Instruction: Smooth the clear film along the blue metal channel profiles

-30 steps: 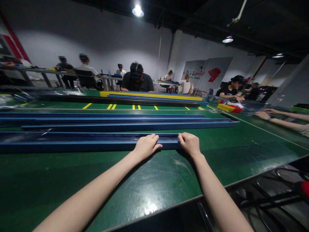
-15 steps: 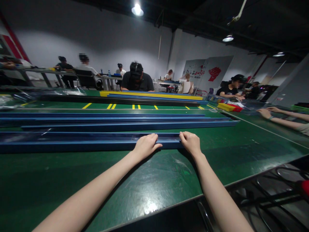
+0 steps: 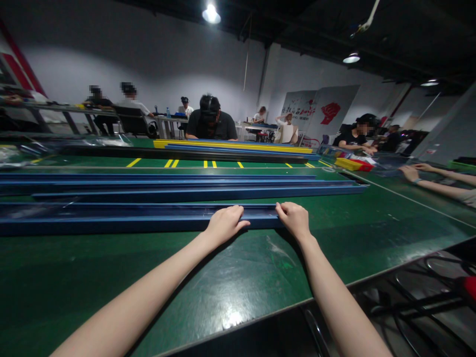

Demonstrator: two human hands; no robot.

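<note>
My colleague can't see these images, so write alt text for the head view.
A bare left hand and right hand hold a long blue channel near its right-hand end on a green table. More blue channels lie beyond it, with other people in the background.

Dim interior, lit from above: 3 ceiling lamps (image 3: 211, 14) are visible, the upper-centre lamp blown out to white. The ceiling (image 3: 316, 27) sinks to near-black at upper right; the wall (image 3: 167, 64) bears a soft glow. Glare whitens the green table (image 3: 238, 277) at lower centre, and narrow shadows edge the forearms (image 3: 148, 293). Wide-angle stretching marks the margins; far-left detail appears smeared, possibly by the lens.
</note>
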